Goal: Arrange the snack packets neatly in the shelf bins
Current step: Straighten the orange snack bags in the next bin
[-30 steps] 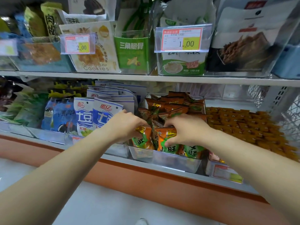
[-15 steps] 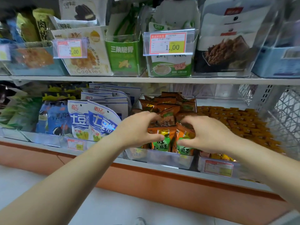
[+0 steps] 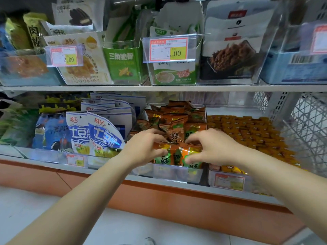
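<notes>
Right hand [image 3: 212, 147] moved nearer left hand [image 3: 146, 149]; both pinch front packets [image 3: 165, 157] in clear bin [image 3: 168, 172]; fingertips behind them probably hidden.

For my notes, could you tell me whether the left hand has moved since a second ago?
Yes: the left hand has shifted right along the clear bin front, away from the blue-and-white packets.

The price label [image 3: 229, 182] under the yellow sweets [image 3: 247, 131] is blurred (print unreadable).
</notes>
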Motion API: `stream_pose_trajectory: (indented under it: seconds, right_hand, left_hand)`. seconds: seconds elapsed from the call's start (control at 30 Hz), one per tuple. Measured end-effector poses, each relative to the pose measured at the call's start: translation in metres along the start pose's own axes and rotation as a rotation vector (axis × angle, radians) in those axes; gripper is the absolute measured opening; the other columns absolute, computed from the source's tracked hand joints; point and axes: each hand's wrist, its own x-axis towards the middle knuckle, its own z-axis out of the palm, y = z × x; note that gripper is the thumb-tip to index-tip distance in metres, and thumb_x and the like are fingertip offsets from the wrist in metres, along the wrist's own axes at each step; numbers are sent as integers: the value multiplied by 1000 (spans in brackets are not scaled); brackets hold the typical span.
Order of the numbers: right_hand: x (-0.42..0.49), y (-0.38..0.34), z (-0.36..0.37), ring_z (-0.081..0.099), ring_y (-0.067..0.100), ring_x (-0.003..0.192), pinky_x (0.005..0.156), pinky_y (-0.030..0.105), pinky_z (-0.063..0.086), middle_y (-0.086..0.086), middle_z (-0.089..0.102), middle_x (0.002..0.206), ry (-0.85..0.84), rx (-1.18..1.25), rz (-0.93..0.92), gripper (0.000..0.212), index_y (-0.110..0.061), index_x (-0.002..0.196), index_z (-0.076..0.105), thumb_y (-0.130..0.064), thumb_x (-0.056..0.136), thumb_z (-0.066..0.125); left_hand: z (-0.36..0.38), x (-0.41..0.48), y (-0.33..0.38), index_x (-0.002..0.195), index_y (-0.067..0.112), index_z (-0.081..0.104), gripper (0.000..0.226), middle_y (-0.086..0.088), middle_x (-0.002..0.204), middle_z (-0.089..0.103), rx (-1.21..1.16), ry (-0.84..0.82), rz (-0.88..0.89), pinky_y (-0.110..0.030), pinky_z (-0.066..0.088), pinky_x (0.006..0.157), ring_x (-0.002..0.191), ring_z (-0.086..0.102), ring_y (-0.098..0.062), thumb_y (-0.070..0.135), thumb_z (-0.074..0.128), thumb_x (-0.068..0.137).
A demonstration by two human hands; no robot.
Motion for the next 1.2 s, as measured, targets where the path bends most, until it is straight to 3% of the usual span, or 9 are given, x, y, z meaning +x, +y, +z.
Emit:
stream_pose_trajectory:
  seconds: [0.1, 0.2, 0.33, 0.4, 0.47, 0.6, 0.73, 1.07, 1.2]
  right_hand:
    - [21, 2, -10, 63, 7, 107, 84, 28, 50, -13, 67, 122, 159, 181, 3, 37, -32, 125, 63, -51, 96, 51]
    - [53, 1, -9, 54, 18, 126, 100, 30, 45, -4, 54, 144, 38, 196, 78, 43, -31, 143, 49, -37, 100, 54]
    - [85, -7, -7, 61, 14, 98, 77, 30, 52, -6, 63, 119, -124, 122, 106, 58, -26, 136, 54, -48, 86, 72]
    - [90, -7, -5, 59, 12, 85, 65, 27, 45, -7, 63, 105, -124, 52, 103, 41, -27, 118, 65, -43, 83, 77]
    - [91, -4, -4, 55, 13, 95, 70, 29, 45, -5, 56, 116, -25, -24, 109, 32, -32, 109, 65, -43, 82, 78]
    - [91, 0, -7, 55, 18, 117, 88, 31, 47, -4, 52, 139, -58, 94, 139, 76, -29, 139, 48, -52, 75, 81]
    - [94, -4, -11, 57, 19, 112, 84, 29, 45, 0, 56, 138, -140, 45, 113, 65, -24, 137, 55, -47, 80, 79]
    - [19, 16, -28, 63, 10, 100, 83, 28, 52, -16, 65, 106, 543, 710, 279, 37, -30, 118, 58, -35, 85, 75]
    - [-16, 20, -23, 72, 22, 92, 80, 39, 60, 7, 69, 107, 634, 1062, 382, 25, -21, 107, 61, -21, 86, 74]
  left_hand:
    - [2, -2, 1, 117, 35, 70, 37, 12, 137, 58, -2, 32, 0, -32, 47, 90, 116, 59, -11, 49, 72, 83]
    - [2, -3, 1, 120, 36, 63, 45, 16, 127, 59, -41, 75, -10, -26, 46, 84, 111, 57, -7, 49, 75, 78]
    - [0, -3, -1, 130, 34, 50, 64, 14, 127, 60, -45, 48, -25, -27, 50, 86, 111, 58, -8, 54, 75, 76]
    - [-2, -4, -4, 130, 34, 53, 63, 14, 127, 61, -15, 29, -22, -28, 50, 86, 110, 57, -7, 58, 73, 76]
    - [-4, -6, -6, 128, 34, 56, 59, 15, 125, 61, -21, 32, -31, -26, 49, 86, 109, 57, -5, 60, 72, 77]
    - [-1, -16, -7, 122, 33, 63, 51, 17, 120, 63, -86, 66, -40, -29, 52, 88, 107, 59, -4, 57, 72, 79]
    - [1, -20, -5, 122, 35, 61, 51, 19, 121, 59, -90, 109, -92, -30, 52, 87, 106, 57, -3, 60, 71, 78]
    - [-8, -14, 6, 139, 29, 52, 80, 12, 137, 55, -223, 75, -151, -28, 42, 98, 126, 48, -7, 72, 64, 73]
    - [-20, -2, 29, 142, 26, 48, 79, 10, 137, 58, -365, 235, -148, -29, 42, 98, 124, 50, -6, 69, 61, 77]
